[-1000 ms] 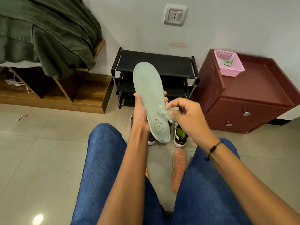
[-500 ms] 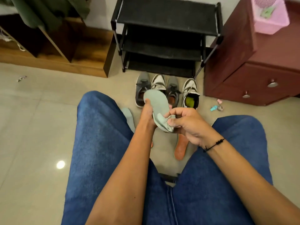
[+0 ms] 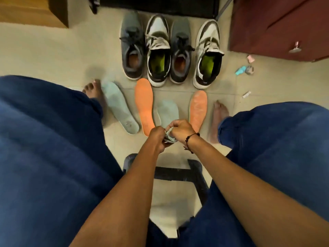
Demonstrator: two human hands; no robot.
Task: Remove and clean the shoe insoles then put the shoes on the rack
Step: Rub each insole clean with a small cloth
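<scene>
My left hand (image 3: 156, 139) grips the heel end of a pale green insole (image 3: 168, 111), whose toe end lies low over the floor between two orange insoles (image 3: 144, 106) (image 3: 197, 107). Pressed against the same heel, my right hand (image 3: 179, 130) has its fingers curled round a small pale wipe (image 3: 168, 129). A second green insole (image 3: 119, 106) lies to the left. Beyond them stands a row of two grey shoes (image 3: 132, 45) (image 3: 181, 50) and two white sneakers (image 3: 157, 50) (image 3: 208, 54). The foot of the black shoe rack (image 3: 160, 6) shows at the top edge.
My bare feet (image 3: 94, 93) (image 3: 219, 118) rest on the tiled floor either side of the insoles. A maroon cabinet (image 3: 284, 24) stands top right with small scraps (image 3: 243, 69) in front of it. A wooden bed base (image 3: 35, 11) is top left. A black stool frame (image 3: 195, 175) sits under me.
The insole was held upright in front of the rack; both hands have brought it down between the orange insoles. My view has tipped down to the floor.
</scene>
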